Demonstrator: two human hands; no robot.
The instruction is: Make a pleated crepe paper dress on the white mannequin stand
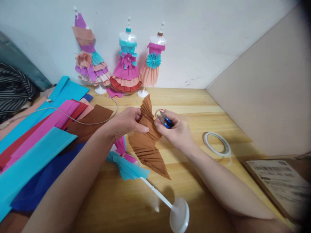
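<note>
Both my hands meet over the middle of the wooden table (206, 106). My left hand (126, 122) is closed, pinching the waist of a pleated brown paper piece (148, 145) that fans out above and below the grip. My right hand (176, 129) is closed too, touching the same pinch point while holding small blue-handled scissors (166, 120). Below the paper lies a tipped white mannequin stand (178, 213) wearing a teal and pink paper skirt (126, 163).
Sheets of teal, pink, red, brown and blue paper (36, 136) lie at left with a thin cable (73, 116) across them. Three dressed mannequins (126, 64) stand by the wall. A tape roll (217, 143) and a labelled carton (282, 184) sit at right.
</note>
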